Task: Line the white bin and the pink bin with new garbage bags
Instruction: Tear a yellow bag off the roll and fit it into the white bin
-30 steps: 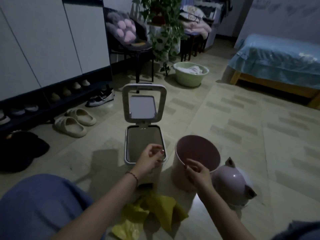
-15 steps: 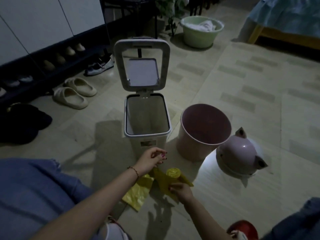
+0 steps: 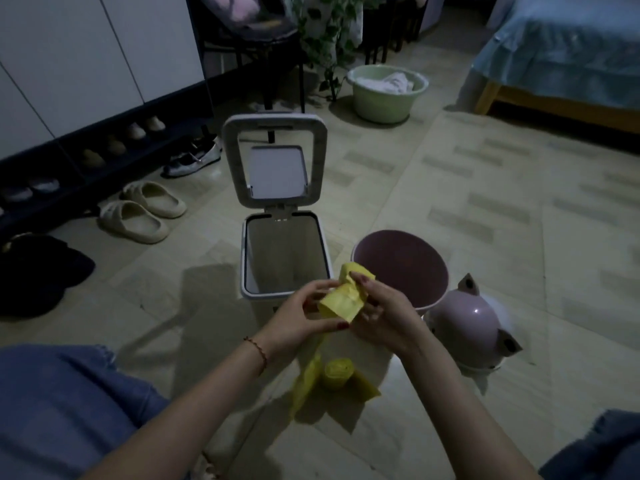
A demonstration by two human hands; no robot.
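both hands pinch a yellow bag before the white bin

near the bag roll on the floor, left hand and right hand grip a crinkled yellow bag. beyond stands the rectangular white bin, lid up; the round pink bin just beside, both unlined, its domed lid alongside, bare floor past it.

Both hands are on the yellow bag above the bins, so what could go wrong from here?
1. The yellow bag, pinched between the left hand and right hand, trails down to the roll on the floor; pulling may drag the roll or tear unevenly.
2. The white bin has its lid standing open; a bump might drop it.
3. The room is dim, so the bag's opening may be hard to find.
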